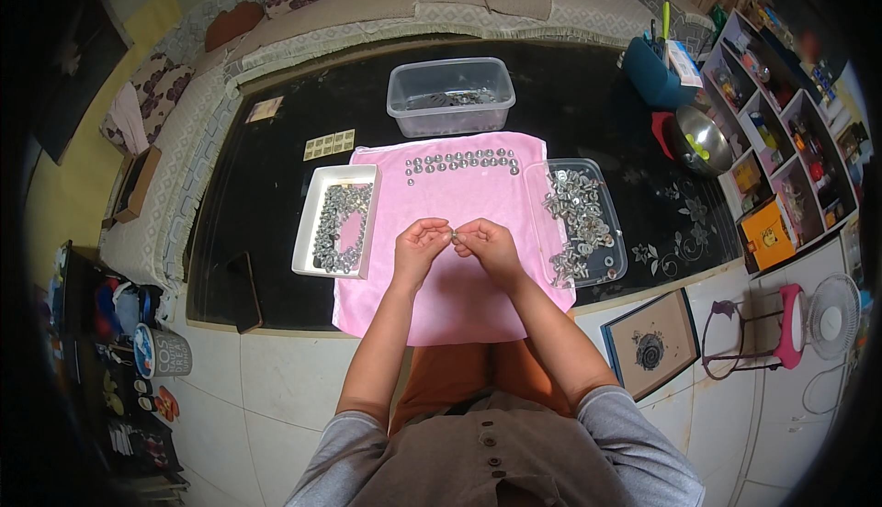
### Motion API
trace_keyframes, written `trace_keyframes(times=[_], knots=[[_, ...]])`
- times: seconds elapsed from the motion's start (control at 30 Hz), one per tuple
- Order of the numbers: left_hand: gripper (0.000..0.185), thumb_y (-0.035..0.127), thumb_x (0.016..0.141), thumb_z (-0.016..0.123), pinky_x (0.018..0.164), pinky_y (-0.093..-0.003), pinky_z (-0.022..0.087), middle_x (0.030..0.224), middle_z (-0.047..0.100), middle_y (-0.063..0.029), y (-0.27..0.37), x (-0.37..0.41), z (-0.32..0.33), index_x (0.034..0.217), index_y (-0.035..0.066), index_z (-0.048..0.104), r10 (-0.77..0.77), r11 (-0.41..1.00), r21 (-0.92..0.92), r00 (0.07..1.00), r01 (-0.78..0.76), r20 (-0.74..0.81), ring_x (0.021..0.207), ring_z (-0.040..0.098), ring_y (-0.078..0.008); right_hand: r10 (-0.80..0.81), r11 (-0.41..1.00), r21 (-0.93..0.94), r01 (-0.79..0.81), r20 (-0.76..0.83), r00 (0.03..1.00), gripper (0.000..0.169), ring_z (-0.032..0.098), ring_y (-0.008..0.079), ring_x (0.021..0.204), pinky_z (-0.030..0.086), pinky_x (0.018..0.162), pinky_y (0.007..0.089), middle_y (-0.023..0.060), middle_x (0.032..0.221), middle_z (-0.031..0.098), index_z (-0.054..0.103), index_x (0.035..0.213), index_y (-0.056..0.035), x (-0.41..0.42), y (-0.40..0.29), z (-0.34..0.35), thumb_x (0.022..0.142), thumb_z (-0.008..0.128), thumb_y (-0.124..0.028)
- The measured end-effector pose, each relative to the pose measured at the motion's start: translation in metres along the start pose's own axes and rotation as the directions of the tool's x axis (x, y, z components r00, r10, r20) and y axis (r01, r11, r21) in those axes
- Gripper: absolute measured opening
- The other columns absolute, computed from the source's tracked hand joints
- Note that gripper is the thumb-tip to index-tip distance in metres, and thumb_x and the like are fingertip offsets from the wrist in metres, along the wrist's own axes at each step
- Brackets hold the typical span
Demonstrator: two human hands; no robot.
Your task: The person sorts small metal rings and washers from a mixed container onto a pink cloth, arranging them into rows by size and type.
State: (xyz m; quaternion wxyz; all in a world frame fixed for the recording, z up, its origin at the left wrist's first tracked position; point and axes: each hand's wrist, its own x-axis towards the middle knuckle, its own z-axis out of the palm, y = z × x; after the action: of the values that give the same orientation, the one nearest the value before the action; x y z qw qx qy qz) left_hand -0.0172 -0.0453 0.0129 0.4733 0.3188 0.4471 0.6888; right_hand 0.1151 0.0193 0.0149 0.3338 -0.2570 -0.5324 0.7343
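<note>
My left hand [422, 249] and my right hand [488, 246] meet fingertip to fingertip over a pink cloth [448, 197]. Pinched between them is a small metal part [454, 235], mostly hidden by the fingers. Beyond the hands, several metal pieces [460, 161] stand in rows on the cloth. To the left, a white box [301, 245] holds many metal nuts or washers [337, 231]. On the right lies a clear plastic lid [617, 262], partly over the cloth, heaped with loose screws and washers [579, 211].
A clear plastic tub [451, 121] with small parts stands at the back of the black tabletop [275, 183]. A phone [244, 292] lies by the front left edge. At right are a steel bowl [703, 138], a blue container [651, 73] and a compartment shelf [785, 121].
</note>
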Motion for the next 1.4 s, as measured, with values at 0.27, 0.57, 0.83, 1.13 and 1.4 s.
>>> trace_keyframes(times=[0.27, 0.57, 0.83, 1.13, 1.4], knots=[[0.022, -0.010, 0.070, 0.055, 0.070, -0.0216, 0.048, 0.085, 0.056, -0.0093, 0.002, -0.001, 0.000, 0.091, -0.002, 0.051, -0.019, 1.000, -0.011, 1.000, 0.019, 0.003, 0.078, 0.056, -0.0130, 0.045, 0.999, 0.007, -0.045, 0.048, 0.998, 0.012, 0.054, 0.0097, 0.065, 0.045, 0.059, 0.0205, 0.0063, 0.073, 0.057, 0.053, 0.085, 0.0023, 0.001, -0.002, -0.003, 0.077, 0.055, -0.007], [0.022, -0.010, 0.070, 0.055, 0.070, -0.0217, 0.048, 0.084, 0.056, -0.0092, 0.001, -0.001, 0.000, 0.090, -0.002, 0.051, -0.006, 1.000, -0.020, 1.000, 0.006, -0.002, 0.078, 0.055, -0.0129, 0.041, 0.999, 0.000, -0.041, 0.021, 0.999, 0.014, 0.055, 0.0105, 0.066, 0.045, 0.060, 0.0205, 0.0077, 0.076, 0.058, 0.052, 0.087, 0.0038, 0.002, 0.001, -0.002, 0.077, 0.054, -0.005], [0.021, -0.009, 0.070, 0.055, 0.070, -0.0221, 0.048, 0.084, 0.056, -0.0095, -0.001, -0.001, -0.001, 0.089, -0.002, 0.051, -0.004, 1.000, 0.009, 1.000, 0.004, -0.014, 0.078, 0.055, -0.0128, 0.047, 0.999, -0.026, -0.047, -0.003, 0.999, 0.015, 0.055, 0.0100, 0.067, 0.045, 0.060, 0.0195, 0.0072, 0.077, 0.058, 0.053, 0.089, 0.0046, -0.001, 0.001, 0.000, 0.077, 0.054, -0.004], [0.020, -0.007, 0.072, 0.055, 0.070, -0.0225, 0.048, 0.085, 0.057, -0.0103, -0.001, -0.002, 0.004, 0.090, -0.003, 0.052, 0.031, 1.000, 0.003, 0.999, -0.031, -0.016, 0.077, 0.055, -0.0131, 0.030, 0.998, -0.056, -0.031, -0.018, 0.999, 0.014, 0.055, 0.0098, 0.066, 0.046, 0.059, 0.0194, 0.0071, 0.076, 0.058, 0.053, 0.089, 0.0045, 0.001, 0.006, -0.001, 0.078, 0.053, -0.005], [0.016, -0.006, 0.071, 0.056, 0.067, -0.0200, 0.046, 0.080, 0.057, -0.0076, -0.005, -0.001, 0.001, 0.087, -0.002, 0.054, 0.009, 0.994, 0.111, 0.999, -0.006, -0.032, 0.074, 0.055, -0.0111, 0.022, 1.000, -0.017, -0.023, -0.028, 0.999, 0.012, 0.054, 0.0091, 0.064, 0.045, 0.058, 0.0194, 0.0057, 0.073, 0.057, 0.053, 0.085, 0.0031, 0.000, 0.005, 0.001, 0.077, 0.054, -0.006]])
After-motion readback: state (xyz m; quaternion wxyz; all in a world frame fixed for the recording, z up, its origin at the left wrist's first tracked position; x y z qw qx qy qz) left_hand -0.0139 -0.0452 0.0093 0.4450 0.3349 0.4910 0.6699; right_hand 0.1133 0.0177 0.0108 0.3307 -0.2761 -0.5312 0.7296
